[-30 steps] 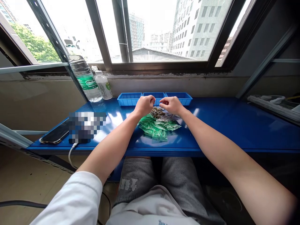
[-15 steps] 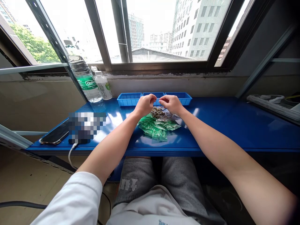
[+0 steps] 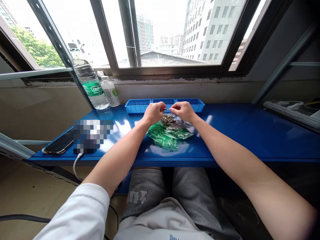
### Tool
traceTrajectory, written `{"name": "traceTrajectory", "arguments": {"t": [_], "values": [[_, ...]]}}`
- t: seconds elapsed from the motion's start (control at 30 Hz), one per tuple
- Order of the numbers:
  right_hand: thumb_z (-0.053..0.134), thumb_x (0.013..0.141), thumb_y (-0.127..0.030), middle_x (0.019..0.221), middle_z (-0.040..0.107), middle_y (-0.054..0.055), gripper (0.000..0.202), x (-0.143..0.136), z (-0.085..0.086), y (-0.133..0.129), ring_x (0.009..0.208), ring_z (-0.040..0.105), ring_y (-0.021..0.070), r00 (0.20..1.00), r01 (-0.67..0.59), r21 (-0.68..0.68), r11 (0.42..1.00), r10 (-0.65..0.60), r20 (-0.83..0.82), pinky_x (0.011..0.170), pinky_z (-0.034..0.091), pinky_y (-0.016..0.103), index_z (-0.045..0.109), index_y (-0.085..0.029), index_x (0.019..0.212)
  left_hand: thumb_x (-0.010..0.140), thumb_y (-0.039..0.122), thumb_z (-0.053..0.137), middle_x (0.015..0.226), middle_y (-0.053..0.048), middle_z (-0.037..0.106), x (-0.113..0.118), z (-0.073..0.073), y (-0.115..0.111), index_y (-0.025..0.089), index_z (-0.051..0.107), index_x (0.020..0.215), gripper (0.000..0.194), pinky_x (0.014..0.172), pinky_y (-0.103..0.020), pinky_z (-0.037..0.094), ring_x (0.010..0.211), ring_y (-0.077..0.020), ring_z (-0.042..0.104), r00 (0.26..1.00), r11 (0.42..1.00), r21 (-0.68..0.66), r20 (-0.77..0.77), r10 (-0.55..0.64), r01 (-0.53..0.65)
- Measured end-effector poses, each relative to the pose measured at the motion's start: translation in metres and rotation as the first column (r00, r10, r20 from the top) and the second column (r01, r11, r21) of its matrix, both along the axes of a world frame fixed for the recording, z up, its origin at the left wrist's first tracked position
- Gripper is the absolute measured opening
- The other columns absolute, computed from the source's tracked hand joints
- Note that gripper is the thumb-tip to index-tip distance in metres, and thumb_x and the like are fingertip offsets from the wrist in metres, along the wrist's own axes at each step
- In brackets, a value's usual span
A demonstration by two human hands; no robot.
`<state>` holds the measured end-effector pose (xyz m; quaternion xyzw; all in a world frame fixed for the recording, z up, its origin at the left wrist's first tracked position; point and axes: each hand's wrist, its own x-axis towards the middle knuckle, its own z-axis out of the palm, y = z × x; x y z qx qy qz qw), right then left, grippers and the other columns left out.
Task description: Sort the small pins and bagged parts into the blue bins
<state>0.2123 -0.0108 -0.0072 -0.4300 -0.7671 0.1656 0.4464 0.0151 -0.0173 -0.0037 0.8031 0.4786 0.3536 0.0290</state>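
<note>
My left hand (image 3: 154,112) and my right hand (image 3: 184,110) meet over the middle of the blue table. Each is closed in a fingertip pinch, and between them lies a thin, small metal screw (image 3: 167,109), its ends hidden by the fingers. Just below the hands is a heap of brassy screws (image 3: 168,120). Clear plastic bags (image 3: 182,124) lie to the heap's right, partly behind my right hand. In front of the heap, several green plastic bags (image 3: 168,137) overlap on the table. Behind my hands stands a blue divided tray (image 3: 138,107) with three compartments.
At the back left stand a large water bottle (image 3: 92,88) and a smaller bottle (image 3: 110,91). A phone (image 3: 58,141) lies at the left, beside a blurred-out item with a white cable (image 3: 75,165). A metal rack post (image 3: 56,40) rises by the window.
Both hands have dipped very slightly, and a little more of the screw shows between the fingertips. Everything else stays where it was.
</note>
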Motion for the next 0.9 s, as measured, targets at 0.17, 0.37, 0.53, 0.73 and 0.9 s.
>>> {"name": "traceTrajectory", "arguments": {"t": [0.17,0.37,0.53,0.73,0.9], "values": [[0.065,0.076,-0.037,0.063,0.069,0.002,0.022,0.001,0.000,0.000,0.063,0.059,0.0167,1.000,0.011,-0.021,1.000,-0.010,0.017,0.062,0.045,0.029,0.072,-0.018,0.066,0.092,0.009,0.057,0.104,-0.006,0.083,0.001,0.000,0.000,0.018,0.080,0.106,0.027,0.089,-0.030,0.056,0.097,-0.0228,0.076,0.998,1.000,-0.003,-0.059,-0.004,0.004],[0.065,0.075,-0.033,0.064,0.071,0.002,0.020,0.002,0.003,0.000,0.065,0.065,0.0191,0.997,0.075,-0.029,0.997,-0.075,0.004,0.065,0.047,0.029,0.073,-0.019,0.064,0.094,0.011,0.058,0.116,-0.010,0.080,0.001,0.000,0.000,0.015,0.080,0.115,0.030,0.097,-0.032,0.055,0.104,-0.0243,0.074,0.996,1.000,0.005,-0.087,0.002,-0.001],[0.063,0.081,-0.027,0.068,0.075,0.004,0.020,0.011,0.003,0.010,0.072,0.071,0.0231,0.936,0.353,0.006,0.936,-0.353,0.002,0.076,0.053,0.032,0.073,-0.020,0.064,0.093,0.022,0.067,0.115,-0.012,0.079,0.002,0.001,-0.004,0.014,0.081,0.113,0.026,0.096,-0.032,0.056,0.104,-0.0258,0.074,0.984,0.996,-0.089,-0.175,-0.024,0.009],[0.065,0.085,-0.023,0.081,0.080,0.009,0.021,0.029,-0.002,0.026,0.087,0.075,0.0293,0.815,0.577,-0.002,0.817,-0.575,0.072,0.088,0.056,0.038,0.072,-0.022,0.066,0.095,0.025,0.063,0.109,-0.012,0.081,0.004,0.003,-0.006,0.015,0.086,0.100,0.025,0.092,-0.031,0.057,0.103,-0.0273,0.074,0.939,0.978,-0.197,-0.319,-0.128,0.066],[0.068,0.088,-0.023,0.087,0.081,0.013,0.019,0.034,-0.005,0.028,0.095,0.075,0.0336,0.764,0.643,-0.044,0.764,-0.636,0.107,0.090,0.057,0.042,0.074,-0.020,0.070,0.091,0.021,0.064,0.102,-0.012,0.081,0.004,0.003,-0.004,0.014,0.087,0.093,0.024,0.088,-0.031,0.057,0.099,-0.0278,0.074,0.940,0.976,-0.204,-0.312,-0.137,0.075]]}}
